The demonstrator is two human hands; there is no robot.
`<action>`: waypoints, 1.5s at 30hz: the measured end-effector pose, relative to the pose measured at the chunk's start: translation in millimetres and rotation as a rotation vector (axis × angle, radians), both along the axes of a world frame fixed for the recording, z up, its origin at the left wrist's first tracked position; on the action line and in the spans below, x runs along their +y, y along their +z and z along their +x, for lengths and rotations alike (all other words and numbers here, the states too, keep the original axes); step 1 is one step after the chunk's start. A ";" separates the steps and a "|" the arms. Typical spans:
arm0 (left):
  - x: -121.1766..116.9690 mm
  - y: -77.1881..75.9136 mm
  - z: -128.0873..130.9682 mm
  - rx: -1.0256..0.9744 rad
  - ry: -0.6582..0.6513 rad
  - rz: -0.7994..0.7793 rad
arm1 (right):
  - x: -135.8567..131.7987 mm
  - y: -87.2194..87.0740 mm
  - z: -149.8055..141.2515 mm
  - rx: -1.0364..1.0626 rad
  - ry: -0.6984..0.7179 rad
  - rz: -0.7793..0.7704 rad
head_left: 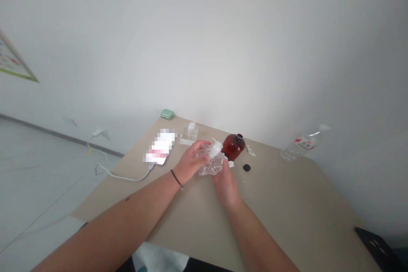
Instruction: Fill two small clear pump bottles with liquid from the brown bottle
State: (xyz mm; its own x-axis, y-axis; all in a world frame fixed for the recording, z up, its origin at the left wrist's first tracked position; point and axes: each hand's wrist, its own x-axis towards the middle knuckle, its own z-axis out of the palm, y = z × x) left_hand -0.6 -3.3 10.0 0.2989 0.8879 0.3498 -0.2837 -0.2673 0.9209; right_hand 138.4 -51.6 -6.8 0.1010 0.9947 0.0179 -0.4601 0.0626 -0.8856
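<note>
My left hand [190, 161], with a dark cord bracelet on its wrist, grips a crumpled clear plastic pouch [210, 166] from the left side. My right hand [225, 183] holds the same pouch from below and to the right. A white cap [216, 148] sticks up from the top of the pouch. Just behind my hands stands a dark red glass bottle [234, 146], apart from them. A small clear bottle with a white top [189, 134] stands behind my left hand.
The beige table [255, 204] carries a phone with a blurred screen [161, 146] on a white cable, a green case [167, 114], a black round disc [246, 168], a white scrap [250, 150], and a plastic water bottle [302, 145] at the right. A black object [372, 242] lies at the front right corner.
</note>
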 end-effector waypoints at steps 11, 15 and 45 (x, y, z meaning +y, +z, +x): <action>-7.9 -6.9 1.8 0.128 -0.110 0.060 | -0.2 15.4 4.8 0.055 -0.011 0.059; -5.4 -5.2 3.5 0.074 0.019 0.116 | 2.2 13.2 3.8 0.059 -0.023 0.023; -8.2 15.7 0.8 -0.015 0.200 -0.074 | -3.2 -6.6 1.2 -0.086 0.063 0.097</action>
